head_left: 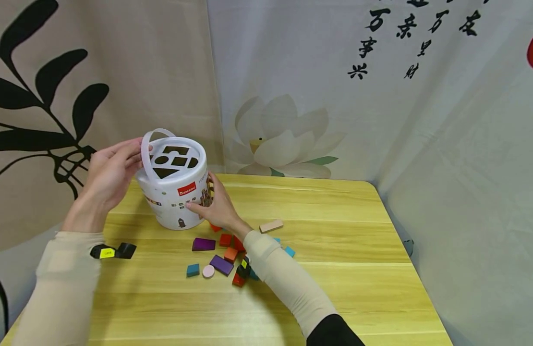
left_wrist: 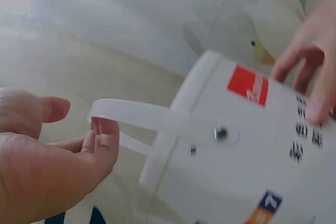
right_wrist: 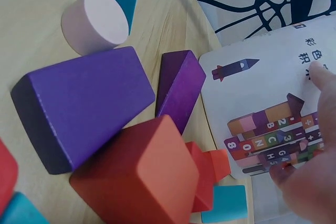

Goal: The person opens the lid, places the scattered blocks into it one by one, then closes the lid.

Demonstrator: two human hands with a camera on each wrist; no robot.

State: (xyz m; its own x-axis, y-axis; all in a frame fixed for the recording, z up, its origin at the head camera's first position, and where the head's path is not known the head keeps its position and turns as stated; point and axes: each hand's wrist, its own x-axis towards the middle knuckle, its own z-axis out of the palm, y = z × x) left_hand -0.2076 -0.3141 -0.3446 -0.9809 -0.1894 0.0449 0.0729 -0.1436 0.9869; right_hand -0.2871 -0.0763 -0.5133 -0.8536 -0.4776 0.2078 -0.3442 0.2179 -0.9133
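At the far left of the desk (head_left: 348, 288), a white bucket (head_left: 175, 206) is held between both of the person's hands, though from here I can't tell whether its base rests on the wood. The left hand (head_left: 113, 173) has its fingers bent through the pale strap handle (left_wrist: 134, 114), the thumb standing apart from it. The right hand (head_left: 216, 209) grips the bucket's side, the thumb pressed on the printed front and the fingers curled round towards the back. The lid (head_left: 194, 150) has cut-out shapes, a circle and a triangle among them, and a red label (head_left: 187, 188) sits just below its rim. Loose blocks lie near the bucket, some partly under the right forearm: a purple wedge (head_left: 203, 245), a violet block (head_left: 222, 265), an orange block (head_left: 230, 254), a pinkish-white cylinder (head_left: 208, 271) just beside a blue block (head_left: 192, 270), several red pieces (head_left: 225, 240), and a plain wooden block (head_left: 271, 226) off to the right. Behind the desk hangs a pale curtain (head_left: 292, 48) with a lotus, dark leaves and black characters.
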